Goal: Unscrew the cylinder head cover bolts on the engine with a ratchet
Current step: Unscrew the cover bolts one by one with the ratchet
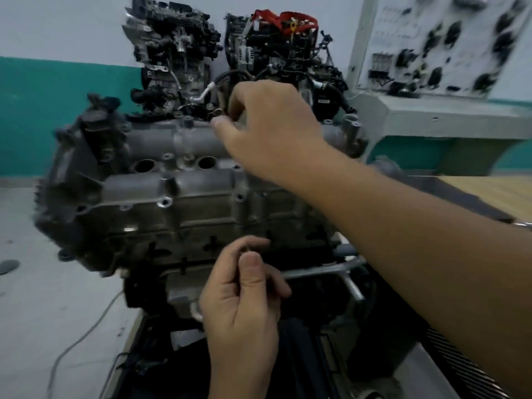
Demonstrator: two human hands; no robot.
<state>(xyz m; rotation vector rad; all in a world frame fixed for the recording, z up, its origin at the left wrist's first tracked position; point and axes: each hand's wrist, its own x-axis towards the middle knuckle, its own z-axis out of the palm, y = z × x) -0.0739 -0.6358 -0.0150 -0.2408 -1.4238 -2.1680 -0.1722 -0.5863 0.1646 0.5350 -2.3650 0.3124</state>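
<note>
The ribbed, dull-grey cast cylinder head cover (pixel 184 194) lies between both hands. At its far edge the right hand (pixel 267 128) pinches a small dark round piece (pixel 218 113), possibly a bolt, blurred. Nearer, the left hand (pixel 244 292) curls around something its fingers hide.

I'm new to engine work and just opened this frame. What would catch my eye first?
The big grey engine fills the middle, its cylinder head cover facing up. The right hand reaches over its far edge, pinching something small, while the left hand is curled low in front. Two more engines stand against the back wall.
</note>
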